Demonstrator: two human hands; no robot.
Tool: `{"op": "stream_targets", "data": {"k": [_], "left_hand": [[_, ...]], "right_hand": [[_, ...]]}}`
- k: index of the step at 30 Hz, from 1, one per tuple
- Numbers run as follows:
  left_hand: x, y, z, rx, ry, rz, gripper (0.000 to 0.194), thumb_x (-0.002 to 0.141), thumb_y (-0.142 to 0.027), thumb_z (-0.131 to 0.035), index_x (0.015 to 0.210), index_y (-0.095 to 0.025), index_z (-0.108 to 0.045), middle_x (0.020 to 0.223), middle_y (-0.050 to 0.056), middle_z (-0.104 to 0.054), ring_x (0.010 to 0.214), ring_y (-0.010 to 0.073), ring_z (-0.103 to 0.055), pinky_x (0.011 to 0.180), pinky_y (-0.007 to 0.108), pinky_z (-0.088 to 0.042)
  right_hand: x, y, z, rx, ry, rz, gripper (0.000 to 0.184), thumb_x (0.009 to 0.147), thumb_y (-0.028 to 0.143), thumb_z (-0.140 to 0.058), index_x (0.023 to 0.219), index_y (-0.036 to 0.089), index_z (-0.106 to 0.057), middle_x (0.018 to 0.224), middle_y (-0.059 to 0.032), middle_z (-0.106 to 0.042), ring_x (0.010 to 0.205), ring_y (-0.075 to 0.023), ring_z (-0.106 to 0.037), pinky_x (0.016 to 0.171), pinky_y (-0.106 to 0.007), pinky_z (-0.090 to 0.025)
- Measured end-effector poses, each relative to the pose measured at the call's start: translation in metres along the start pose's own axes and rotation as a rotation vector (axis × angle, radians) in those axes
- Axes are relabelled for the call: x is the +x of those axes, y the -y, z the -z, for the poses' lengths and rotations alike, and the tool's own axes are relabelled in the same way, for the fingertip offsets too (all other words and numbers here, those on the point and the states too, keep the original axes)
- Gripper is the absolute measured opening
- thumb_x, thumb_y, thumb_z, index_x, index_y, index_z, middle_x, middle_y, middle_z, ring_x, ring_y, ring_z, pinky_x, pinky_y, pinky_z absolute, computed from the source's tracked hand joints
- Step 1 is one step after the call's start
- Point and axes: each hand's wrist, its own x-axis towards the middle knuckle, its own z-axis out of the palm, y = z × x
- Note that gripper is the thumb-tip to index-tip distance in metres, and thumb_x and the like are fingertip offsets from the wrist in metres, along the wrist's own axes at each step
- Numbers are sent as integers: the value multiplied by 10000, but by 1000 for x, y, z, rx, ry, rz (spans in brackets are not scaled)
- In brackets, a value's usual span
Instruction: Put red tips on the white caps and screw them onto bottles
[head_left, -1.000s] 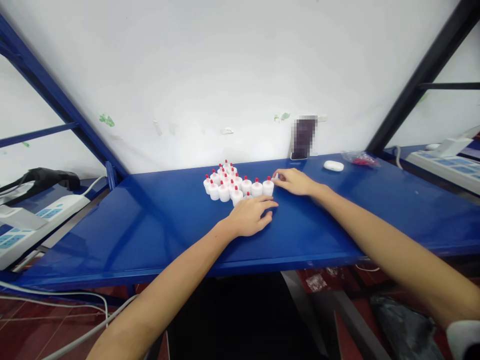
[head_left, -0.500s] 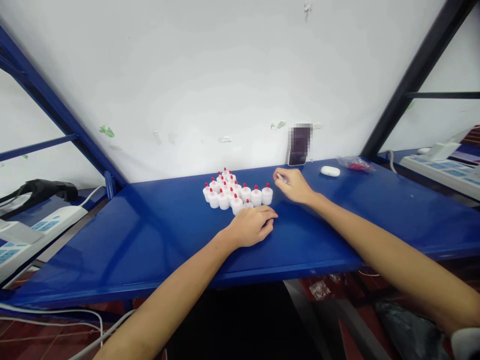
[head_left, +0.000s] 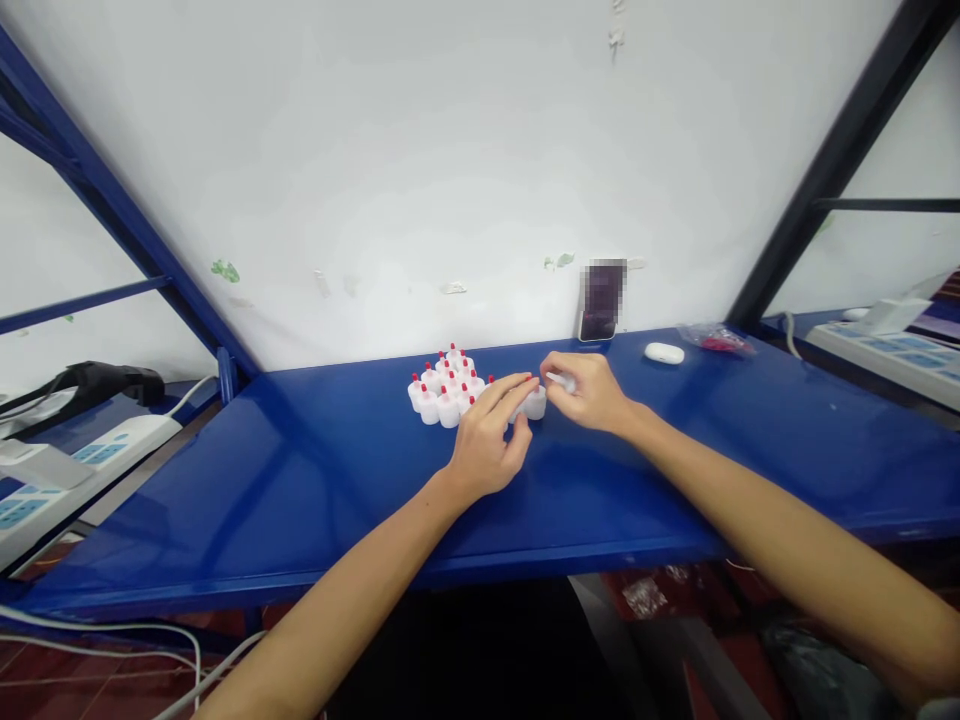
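Small white bottles (head_left: 448, 409) with red tips stand upright in a tight cluster on the blue table. Over the right part of that cluster reaches my left hand (head_left: 486, 450), its fingers stretched out and the thumb apart. Its fingertips are at the red tip of the rightmost bottle (head_left: 535, 404); whether they touch it I cannot tell. The hand hides several bottles behind it. Just right of that bottle, my right hand (head_left: 592, 392) is closed on a small white slender piece (head_left: 561, 382); its exact kind is unclear.
A phone (head_left: 601, 300) leans upright against the white wall. To its right lie a white rounded case (head_left: 664, 353) and a clear plastic bag (head_left: 718, 341) with red contents. Power strips (head_left: 97, 455) flank the blue table (head_left: 315, 480), and cables hang at lower left.
My left hand has lifted from the table in front of the bottles and moved up over them, fingers extended. My right hand has curled around the white piece and turned slightly.
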Motion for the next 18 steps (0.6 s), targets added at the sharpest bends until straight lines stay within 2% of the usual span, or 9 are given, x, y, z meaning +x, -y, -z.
{"op": "stream_targets", "data": {"k": [4, 9, 18], "left_hand": [[-1, 1, 0, -4, 29, 14, 456, 951, -157, -428, 1398, -204, -508, 1390, 117, -560, 1290, 244, -537, 1080, 432, -484], [-1, 2, 1, -17, 74, -20, 523, 949, -151, -437, 1467, -224, -431, 1441, 111, -523, 1334, 255, -500, 1150, 462, -411], [0, 3, 1, 15, 65, -50, 539, 940, -138, -442, 1474, -211, -420, 1455, 119, -508, 1346, 250, -490, 1146, 454, -419]], "right_hand": [[0, 3, -1, 3, 26, 18, 74, 770, 209, -492, 799, 209, -560, 689, -15, -613, 597, -161, -530, 620, -285, -386], [1, 7, -4, 15, 58, 53, 61, 781, 199, -461, 737, 217, -499, 700, -26, -589, 638, -169, -524, 640, -291, -385], [2, 7, -6, 2, 92, 41, 121, 788, 191, -452, 685, 229, -401, 652, -2, -507, 605, -156, -460, 616, -291, -340]]}}
